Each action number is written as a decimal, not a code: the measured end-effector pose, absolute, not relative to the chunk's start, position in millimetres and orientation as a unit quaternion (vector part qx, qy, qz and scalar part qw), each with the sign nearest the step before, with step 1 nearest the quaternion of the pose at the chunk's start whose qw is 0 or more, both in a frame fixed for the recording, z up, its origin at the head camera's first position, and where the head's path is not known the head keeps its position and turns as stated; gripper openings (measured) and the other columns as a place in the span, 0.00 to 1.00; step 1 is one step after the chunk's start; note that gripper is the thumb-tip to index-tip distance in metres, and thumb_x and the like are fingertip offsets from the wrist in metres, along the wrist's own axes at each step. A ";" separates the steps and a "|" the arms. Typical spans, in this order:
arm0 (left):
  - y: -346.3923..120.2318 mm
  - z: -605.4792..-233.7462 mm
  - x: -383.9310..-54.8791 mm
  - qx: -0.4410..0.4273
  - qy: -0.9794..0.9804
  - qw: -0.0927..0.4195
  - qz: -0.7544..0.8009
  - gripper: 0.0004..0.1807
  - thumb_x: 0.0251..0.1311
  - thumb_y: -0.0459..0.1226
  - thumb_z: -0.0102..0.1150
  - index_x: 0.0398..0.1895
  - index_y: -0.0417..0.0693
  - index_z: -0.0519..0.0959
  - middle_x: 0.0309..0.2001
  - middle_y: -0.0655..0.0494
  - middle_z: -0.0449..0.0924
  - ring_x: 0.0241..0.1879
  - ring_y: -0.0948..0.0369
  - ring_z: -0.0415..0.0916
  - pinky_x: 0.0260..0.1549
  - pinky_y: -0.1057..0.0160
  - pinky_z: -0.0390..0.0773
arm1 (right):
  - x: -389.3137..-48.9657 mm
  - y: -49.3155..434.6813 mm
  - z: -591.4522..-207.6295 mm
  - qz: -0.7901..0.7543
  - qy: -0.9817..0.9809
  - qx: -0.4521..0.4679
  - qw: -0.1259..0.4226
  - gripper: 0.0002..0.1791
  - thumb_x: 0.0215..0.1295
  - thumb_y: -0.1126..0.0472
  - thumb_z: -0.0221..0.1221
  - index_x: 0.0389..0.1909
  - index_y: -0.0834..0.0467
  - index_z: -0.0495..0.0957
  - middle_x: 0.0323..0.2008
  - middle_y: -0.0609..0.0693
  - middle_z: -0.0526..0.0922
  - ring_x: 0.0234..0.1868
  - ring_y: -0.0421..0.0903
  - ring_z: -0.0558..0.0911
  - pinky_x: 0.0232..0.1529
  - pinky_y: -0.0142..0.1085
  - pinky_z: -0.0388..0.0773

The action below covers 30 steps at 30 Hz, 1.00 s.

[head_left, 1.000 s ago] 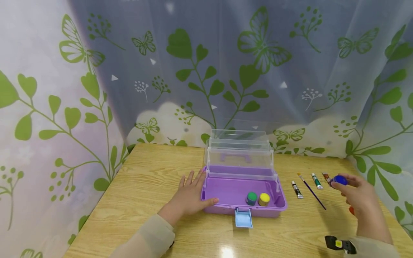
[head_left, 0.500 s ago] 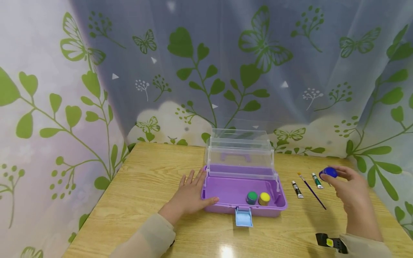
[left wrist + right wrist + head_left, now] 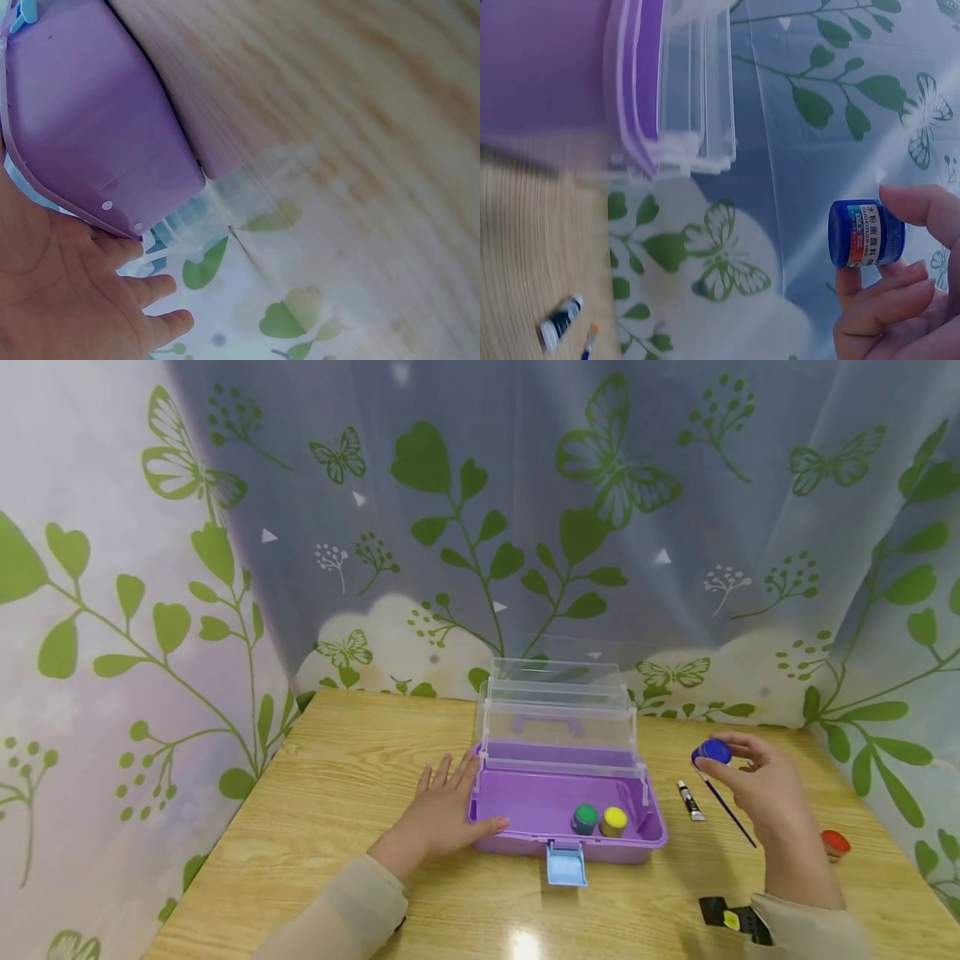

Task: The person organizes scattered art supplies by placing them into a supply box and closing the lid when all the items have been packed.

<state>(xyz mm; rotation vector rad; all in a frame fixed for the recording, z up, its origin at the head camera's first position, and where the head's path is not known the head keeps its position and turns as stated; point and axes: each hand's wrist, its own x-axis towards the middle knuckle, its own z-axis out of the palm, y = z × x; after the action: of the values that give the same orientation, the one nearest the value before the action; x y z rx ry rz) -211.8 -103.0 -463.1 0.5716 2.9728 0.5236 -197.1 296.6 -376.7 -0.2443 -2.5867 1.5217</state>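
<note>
A purple plastic box (image 3: 517,793) stands on the table with its clear tiers raised at the back and its light blue latch (image 3: 567,866) hanging down in front. Inside, a green paint jar (image 3: 585,819) and a yellow paint jar (image 3: 614,822) sit side by side toward the front right. My left hand (image 3: 435,818) rests on the box's left edge, fingers spread; the left wrist view shows the palm beside the purple wall. Between thumb and fingers, my right hand (image 3: 768,793) holds a blue paint jar (image 3: 866,233) above the table, right of the box.
Right of the box lie a dark-labelled paint tube (image 3: 690,802) and a thin paintbrush (image 3: 727,810), partly covered by the right hand. A red paint jar (image 3: 835,844) stands near the table's right side. A patterned curtain (image 3: 450,568) hangs behind the table.
My right hand has moved left with the blue paint jar, passing over the tubes to above the paintbrush. The red paint jar has come into fuller view. My left hand stays put.
</note>
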 end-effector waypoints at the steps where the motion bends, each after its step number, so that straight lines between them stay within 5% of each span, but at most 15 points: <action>1: -103.1 -463.1 -211.7 0.186 0.967 0.034 0.169 0.60 0.58 0.75 0.44 0.81 0.46 0.42 0.81 0.50 0.39 0.78 0.43 0.34 0.73 0.38 0.36 | -198.0 293.2 -376.7 0.504 -0.858 -0.074 0.066 0.25 0.67 0.50 0.66 0.61 0.53 0.74 0.63 0.59 0.67 0.43 0.45 0.71 0.30 0.31 0.73; 7: -102.9 -463.3 -211.7 0.185 0.967 0.034 0.169 0.59 0.59 0.74 0.46 0.81 0.45 0.42 0.81 0.51 0.38 0.78 0.42 0.35 0.73 0.38 0.36 | -201.6 274.8 -378.9 0.541 -0.839 -0.036 0.042 0.21 0.66 0.53 0.67 0.57 0.49 0.76 0.63 0.60 0.67 0.37 0.40 0.71 0.26 0.31 0.70; 17: -103.1 -461.8 -211.0 0.184 0.968 0.032 0.167 0.59 0.59 0.74 0.45 0.81 0.46 0.43 0.81 0.52 0.38 0.78 0.42 0.36 0.73 0.38 0.36 | -209.9 240.0 -387.7 0.542 -0.840 -0.012 0.009 0.30 0.66 0.56 0.66 0.65 0.63 0.70 0.61 0.60 0.68 0.36 0.44 0.69 0.26 0.32 0.69; 24: -103.0 -462.5 -211.7 0.185 0.968 0.032 0.168 0.59 0.60 0.73 0.47 0.81 0.45 0.42 0.81 0.51 0.38 0.78 0.43 0.35 0.73 0.38 0.36 | -213.0 219.6 -394.1 0.540 -0.842 0.015 0.001 0.29 0.65 0.61 0.67 0.64 0.65 0.72 0.60 0.61 0.71 0.49 0.52 0.72 0.45 0.36 0.73; 30: -103.2 -462.5 -212.1 0.189 0.967 0.031 0.169 0.60 0.59 0.74 0.46 0.81 0.44 0.43 0.81 0.49 0.40 0.78 0.42 0.35 0.73 0.38 0.37 | -216.1 202.8 -400.9 0.536 -0.844 0.024 -0.012 0.25 0.62 0.63 0.69 0.59 0.64 0.75 0.57 0.62 0.74 0.49 0.53 0.74 0.43 0.35 0.75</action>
<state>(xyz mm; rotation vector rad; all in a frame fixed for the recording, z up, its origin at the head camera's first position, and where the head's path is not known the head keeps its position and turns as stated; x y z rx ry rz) -212.1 -103.2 -462.5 0.5809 2.9782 0.5219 -216.1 202.8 -400.9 0.0747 -2.6707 1.6982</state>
